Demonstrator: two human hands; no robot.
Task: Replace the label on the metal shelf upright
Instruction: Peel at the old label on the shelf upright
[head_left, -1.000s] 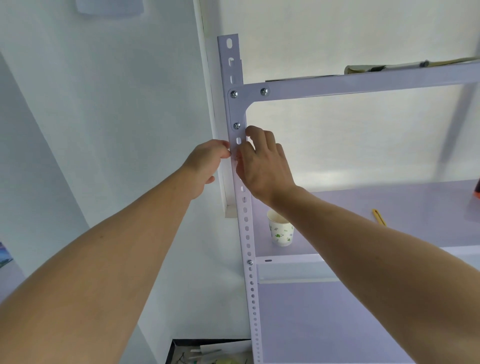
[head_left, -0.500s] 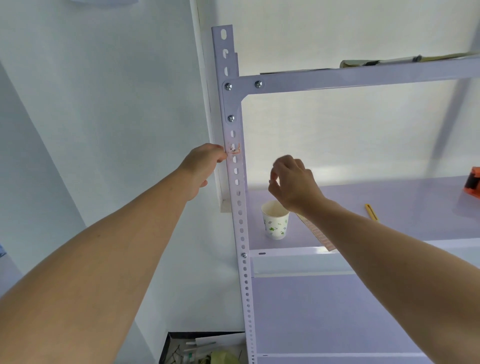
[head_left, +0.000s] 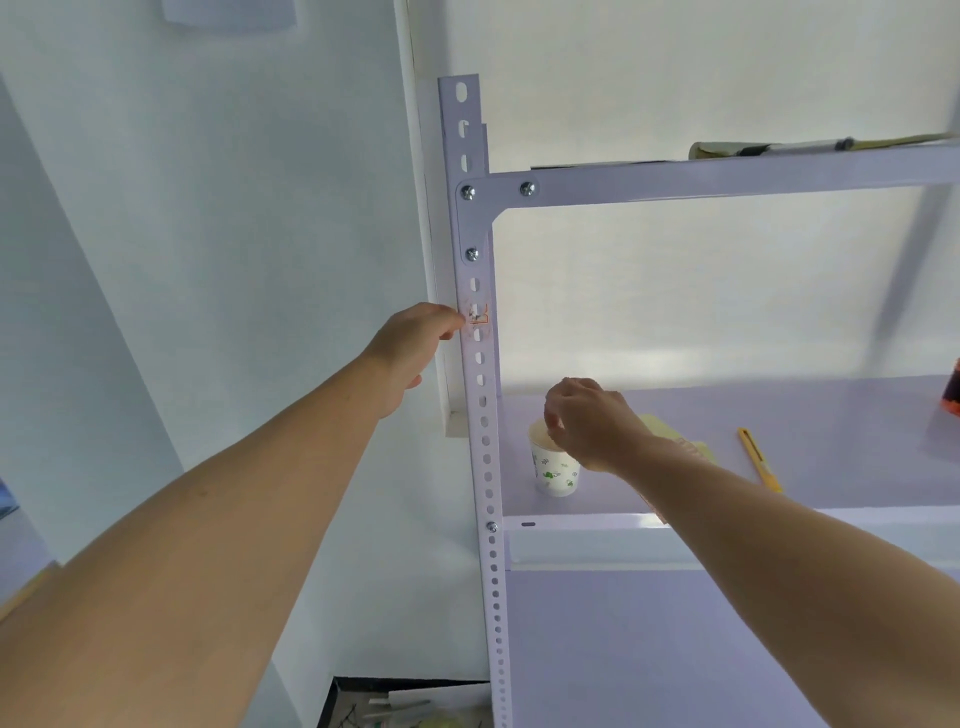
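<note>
The white perforated metal upright (head_left: 480, 400) stands in the middle of the view. A torn label remnant (head_left: 478, 315) with orange edges clings to it below the corner bracket. My left hand (head_left: 415, 348) grips the upright's left edge, fingertips right beside the remnant. My right hand (head_left: 592, 421) hovers over the mouth of a paper cup (head_left: 556, 474) on the middle shelf. Its fingers are curled downward with the tips drawn together. Anything between them is hidden.
The middle shelf (head_left: 831, 415) also carries a yellow utility knife (head_left: 758, 460), a pale yellow sheet (head_left: 660, 427) behind my wrist, and a dark and orange object (head_left: 953, 392) at the right edge. Flat items (head_left: 727, 149) lie on the top shelf. A black box (head_left: 395, 706) sits below.
My right hand left the label spot on the upright and dropped down and right to the cup. The torn remnant is now exposed. My left hand stayed on the upright.
</note>
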